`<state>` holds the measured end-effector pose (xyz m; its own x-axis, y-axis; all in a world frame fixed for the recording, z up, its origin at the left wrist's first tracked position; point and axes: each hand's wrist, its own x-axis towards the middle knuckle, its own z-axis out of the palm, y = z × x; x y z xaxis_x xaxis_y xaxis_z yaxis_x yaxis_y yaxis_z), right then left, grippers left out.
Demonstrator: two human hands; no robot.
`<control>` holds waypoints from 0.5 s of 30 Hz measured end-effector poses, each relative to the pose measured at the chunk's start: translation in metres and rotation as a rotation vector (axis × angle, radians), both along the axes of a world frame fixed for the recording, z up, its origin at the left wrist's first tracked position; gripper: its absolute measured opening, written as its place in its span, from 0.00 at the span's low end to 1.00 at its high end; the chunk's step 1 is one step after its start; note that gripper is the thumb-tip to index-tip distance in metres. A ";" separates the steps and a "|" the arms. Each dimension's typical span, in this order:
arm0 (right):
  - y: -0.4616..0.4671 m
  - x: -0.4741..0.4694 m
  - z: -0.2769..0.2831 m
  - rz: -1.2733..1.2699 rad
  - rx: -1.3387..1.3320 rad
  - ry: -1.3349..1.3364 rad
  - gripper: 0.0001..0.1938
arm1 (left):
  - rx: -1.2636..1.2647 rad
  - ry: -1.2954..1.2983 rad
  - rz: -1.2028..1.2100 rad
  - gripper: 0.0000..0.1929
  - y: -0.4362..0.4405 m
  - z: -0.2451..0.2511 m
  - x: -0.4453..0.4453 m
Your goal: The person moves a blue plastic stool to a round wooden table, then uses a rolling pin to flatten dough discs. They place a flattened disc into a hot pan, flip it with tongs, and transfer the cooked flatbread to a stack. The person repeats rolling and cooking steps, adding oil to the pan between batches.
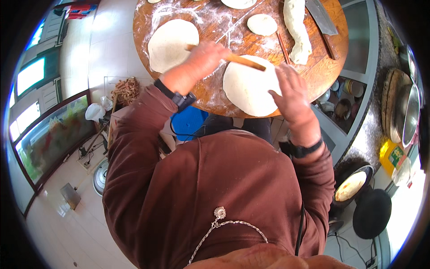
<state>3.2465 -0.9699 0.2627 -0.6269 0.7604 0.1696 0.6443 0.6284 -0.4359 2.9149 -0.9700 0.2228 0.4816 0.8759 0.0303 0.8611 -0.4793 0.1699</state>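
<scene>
My left hand [213,55] is closed around a wooden rolling pin [247,63], whose right end lies over a flat dough round [250,89] at the near edge of a round wooden table [210,95]. My right hand [294,90] is spread at that round's right edge, thumb over the dough; whether the fingertips press it cannot be made out. Another flat dough round [171,45] lies to the left, under the pin's other end. Farther back are a smaller, thicker dough disc [262,24] and a long dough roll [296,33].
A cleaver [322,20] lies at the table's right, with a thin reddish stick [283,47] beside the dough roll. On the right counter are a pan with a flatbread [351,186], an oil bottle [391,156] and a metal bowl [410,114]. A blue stool [188,123] shows below the table.
</scene>
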 end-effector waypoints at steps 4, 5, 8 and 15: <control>-0.039 -0.058 -0.048 0.061 -0.307 -0.269 0.31 | -0.061 -0.184 -0.204 0.12 -0.044 -0.016 0.046; -0.049 -0.064 -0.060 0.006 -0.385 -0.302 0.25 | -0.107 -0.161 -0.235 0.12 -0.054 -0.021 0.049; -0.083 -0.060 -0.088 -0.058 -0.328 -0.249 0.19 | -0.168 -0.181 -0.162 0.14 -0.081 -0.037 0.041; -0.130 -0.041 -0.112 -0.251 -0.211 -0.127 0.18 | -0.064 -0.108 -0.283 0.15 -0.064 -0.092 0.030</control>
<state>3.2054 -1.0995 0.1504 -0.4216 0.9036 -0.0751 0.8247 0.3477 -0.4460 2.9452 -1.0342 0.1311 0.7034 0.7095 0.0436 0.6705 -0.6826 0.2906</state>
